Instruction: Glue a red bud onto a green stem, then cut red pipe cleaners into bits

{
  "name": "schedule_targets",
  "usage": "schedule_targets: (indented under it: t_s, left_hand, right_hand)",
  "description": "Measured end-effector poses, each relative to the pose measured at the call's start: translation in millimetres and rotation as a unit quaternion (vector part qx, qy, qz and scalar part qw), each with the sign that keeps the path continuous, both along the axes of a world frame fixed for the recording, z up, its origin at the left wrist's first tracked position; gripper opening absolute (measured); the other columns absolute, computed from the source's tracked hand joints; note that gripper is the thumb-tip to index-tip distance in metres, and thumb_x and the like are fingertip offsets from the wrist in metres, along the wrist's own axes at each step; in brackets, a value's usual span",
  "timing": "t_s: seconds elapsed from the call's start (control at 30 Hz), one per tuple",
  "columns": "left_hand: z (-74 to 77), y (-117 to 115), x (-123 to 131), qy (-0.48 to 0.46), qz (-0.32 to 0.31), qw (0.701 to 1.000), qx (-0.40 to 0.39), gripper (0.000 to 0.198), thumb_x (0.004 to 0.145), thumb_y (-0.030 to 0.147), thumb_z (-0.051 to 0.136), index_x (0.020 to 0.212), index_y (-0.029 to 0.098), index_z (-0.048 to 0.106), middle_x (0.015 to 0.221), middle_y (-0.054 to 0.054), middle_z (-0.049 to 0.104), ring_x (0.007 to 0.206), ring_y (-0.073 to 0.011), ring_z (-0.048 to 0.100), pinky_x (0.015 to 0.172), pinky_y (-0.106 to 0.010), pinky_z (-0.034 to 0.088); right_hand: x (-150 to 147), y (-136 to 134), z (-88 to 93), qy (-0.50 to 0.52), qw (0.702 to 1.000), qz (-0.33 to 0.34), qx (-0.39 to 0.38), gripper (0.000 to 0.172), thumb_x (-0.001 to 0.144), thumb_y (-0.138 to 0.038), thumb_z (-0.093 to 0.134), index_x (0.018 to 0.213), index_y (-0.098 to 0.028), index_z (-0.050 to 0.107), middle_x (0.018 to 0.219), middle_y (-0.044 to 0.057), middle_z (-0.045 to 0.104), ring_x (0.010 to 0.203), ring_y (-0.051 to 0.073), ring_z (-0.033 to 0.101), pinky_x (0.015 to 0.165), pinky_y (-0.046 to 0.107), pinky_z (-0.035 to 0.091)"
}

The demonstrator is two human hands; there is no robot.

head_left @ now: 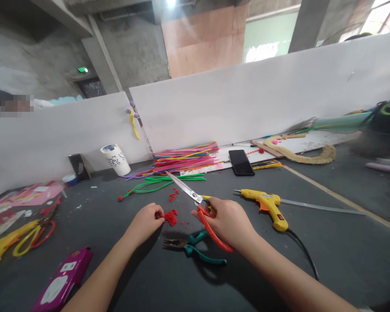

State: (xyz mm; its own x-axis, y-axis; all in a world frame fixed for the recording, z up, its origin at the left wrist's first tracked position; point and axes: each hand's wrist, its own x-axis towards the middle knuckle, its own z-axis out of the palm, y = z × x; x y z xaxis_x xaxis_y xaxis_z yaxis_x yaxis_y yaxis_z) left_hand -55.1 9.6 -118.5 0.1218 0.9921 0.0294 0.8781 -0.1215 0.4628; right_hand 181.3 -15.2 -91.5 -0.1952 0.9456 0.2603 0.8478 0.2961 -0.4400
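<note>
My right hand (pixel 229 219) is wrapped round a pair of scissors (pixel 186 188) with red and yellow handles. The silver blades point up and left, nearly together. My left hand (pixel 148 219) is closed in a pinch above the dark table, its fingertips against a small heap of red fuzzy bits (pixel 170 217). Whether a bit is between those fingertips is hidden. More red crumbs (pixel 173 197) lie just beyond. Below the scissors rest green-handled pliers (pixel 190 248), jaws to the left. Behind lie green pipe cleaners (pixel 169 181), one with a red tip.
A yellow glue gun (pixel 264 203) lies to the right with its cord. At the back are a bundle of pipe cleaners (pixel 185 159), a phone (pixel 241 162) and a white cup (pixel 115 160). On the left are a purple box (pixel 65 279) and other scissors (pixel 35 238). White panels (pixel 214 108) edge the table.
</note>
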Motion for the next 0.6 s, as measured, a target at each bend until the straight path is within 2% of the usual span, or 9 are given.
schedule_targets:
  t_s: [0.23, 0.43, 0.53, 0.6]
  left_hand:
    - [2.8, -0.7, -0.2, -0.055, 0.031, 0.998, 0.011, 0.008, 0.06, 0.017, 0.051, 0.053, 0.02, 0.053, 0.059, 0.0, 0.054, 0.058, -0.0163, 0.049, 0.056, -0.027, 0.033]
    - [7.3, -1.5, 4.2, -0.187, 0.04, 0.98, -0.057, 0.005, 0.06, 0.018, 0.051, 0.055, 0.019, 0.05, 0.05, 0.002, 0.054, 0.048, -0.014, 0.05, 0.049, -0.025, 0.036]
    - [13.0, -5.1, 15.1, -0.269, 0.017, 0.958, -0.097, 0.003, 0.062, 0.019, 0.052, 0.061, 0.018, 0.05, 0.053, 0.002, 0.056, 0.049, -0.0122, 0.052, 0.051, -0.024, 0.04]
    - [17.0, -10.1, 24.9, -0.314, -0.007, 0.942, -0.116, 0.009, 0.064, 0.021, 0.055, 0.071, 0.017, 0.052, 0.061, 0.002, 0.058, 0.053, -0.0113, 0.053, 0.054, -0.024, 0.041]
  right_hand:
    - [-0.4, -1.0, -1.2, 0.011, 1.0, 0.01, -0.008, 0.044, 0.078, -0.058, 0.042, 0.062, -0.019, 0.052, 0.048, -0.001, 0.049, 0.043, 0.012, 0.041, 0.043, 0.023, 0.017]
    - [-1.8, -0.5, -3.6, 0.05, 0.998, 0.012, -0.021, 0.039, 0.076, -0.053, 0.048, 0.058, -0.019, 0.049, 0.047, -0.003, 0.044, 0.041, 0.009, 0.031, 0.043, 0.023, 0.016]
    - [-4.2, 0.8, -3.7, 0.123, 0.99, 0.017, -0.06, 0.036, 0.072, -0.048, 0.054, 0.053, -0.018, 0.045, 0.045, -0.005, 0.036, 0.043, 0.009, 0.026, 0.043, 0.022, 0.016]
    - [-7.0, 1.7, -3.9, 0.212, 0.969, 0.041, -0.119, 0.033, 0.069, -0.043, 0.056, 0.052, -0.018, 0.043, 0.046, -0.006, 0.033, 0.046, 0.008, 0.026, 0.043, 0.021, 0.017]
